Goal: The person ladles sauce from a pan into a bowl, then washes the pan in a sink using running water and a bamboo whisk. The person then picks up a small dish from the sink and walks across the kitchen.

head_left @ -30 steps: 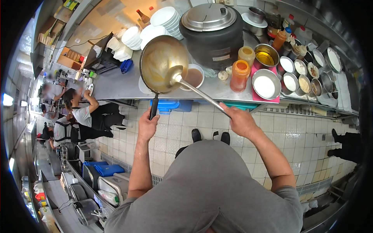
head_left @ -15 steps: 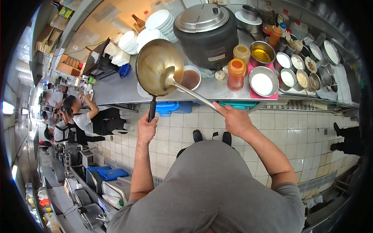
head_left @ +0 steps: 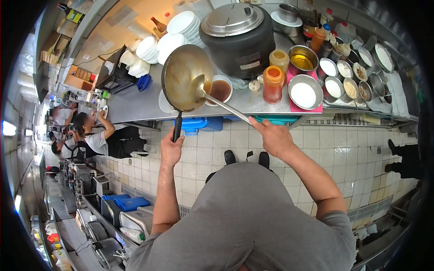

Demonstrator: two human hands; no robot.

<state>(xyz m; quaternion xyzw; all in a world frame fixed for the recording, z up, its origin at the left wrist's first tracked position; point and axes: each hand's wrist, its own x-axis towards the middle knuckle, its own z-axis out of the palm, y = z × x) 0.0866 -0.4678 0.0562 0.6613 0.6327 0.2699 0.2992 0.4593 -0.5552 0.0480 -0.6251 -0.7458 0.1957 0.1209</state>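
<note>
My left hand (head_left: 171,148) is closed round the black handle of a wok (head_left: 181,72), whose inside is coated with a thin brownish film. The wok is tilted, its right edge over a white bowl (head_left: 229,95) of brown liquid. In my right hand (head_left: 274,138) is the long metal handle of a ladle (head_left: 199,88). The ladle's head lies inside the wok, near its right side. Part of the bowl is hidden behind the wok and the ladle handle. A white plate (head_left: 164,105) shows partly from under the wok at the left.
Behind the bowl stands a black soup kettle (head_left: 239,47) with a metal lid. An orange-red sauce bottle (head_left: 273,86), a pot of yellow oil (head_left: 303,60) and a bowl of white powder (head_left: 305,92) are to the right. Stacked plates (head_left: 181,27) are at the back. Co-workers (head_left: 101,135) stand at the left.
The wok has tipped further toward the bowl, and the ladle's head has turned inside it. Both hands keep their grip in nearly the same place.
</note>
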